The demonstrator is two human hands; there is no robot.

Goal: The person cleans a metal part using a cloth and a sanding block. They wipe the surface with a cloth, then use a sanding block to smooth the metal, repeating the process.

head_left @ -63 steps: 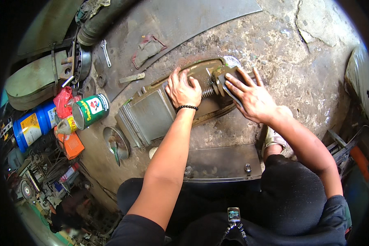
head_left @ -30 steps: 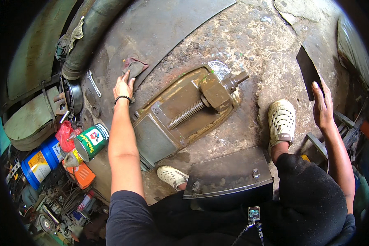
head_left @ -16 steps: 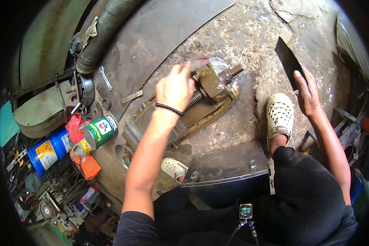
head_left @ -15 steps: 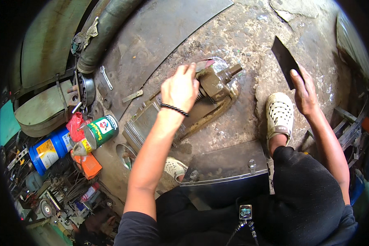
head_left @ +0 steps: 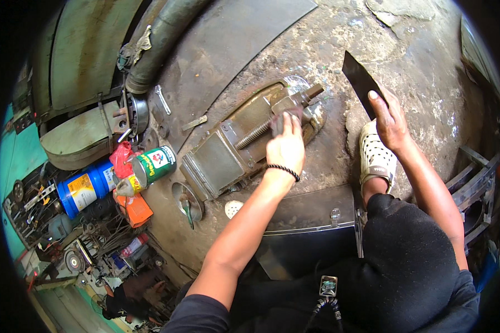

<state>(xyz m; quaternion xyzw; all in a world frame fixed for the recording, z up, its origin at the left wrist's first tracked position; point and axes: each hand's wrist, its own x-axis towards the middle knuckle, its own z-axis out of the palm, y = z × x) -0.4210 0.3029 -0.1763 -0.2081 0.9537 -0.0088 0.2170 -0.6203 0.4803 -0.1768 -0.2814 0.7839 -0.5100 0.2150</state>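
Note:
A large grey-brown machine vise (head_left: 208, 165) lies on the floor in front of me, its threaded screw (head_left: 254, 135) exposed. My left hand (head_left: 286, 149), with a black braided bracelet at its wrist, reaches over the screw end of the vise. Its fingers press a dark reddish piece of cloth or abrasive sheet (head_left: 294, 112) against the metal beside the screw; most of that piece is hidden. Off to the right, my right hand (head_left: 391, 119) grips a thin, dark rectangular sheet (head_left: 362, 83) by its lower end, thumb on the face, held up clear of the vise.
A hinged dark metal box (head_left: 311, 210) stands close to my legs. At left are a green can (head_left: 153, 165), a blue bucket (head_left: 86, 191), a bowl with a brush (head_left: 188, 201) and a wrench (head_left: 162, 100). A big metal sheet (head_left: 228, 44) lies beyond the vise; metal frames (head_left: 475, 183) stand at right.
My left hand has moved right and nearer to me, from the vise's far side to the near side of its screw, with the reddish piece. The sheet in my right hand has shifted left.

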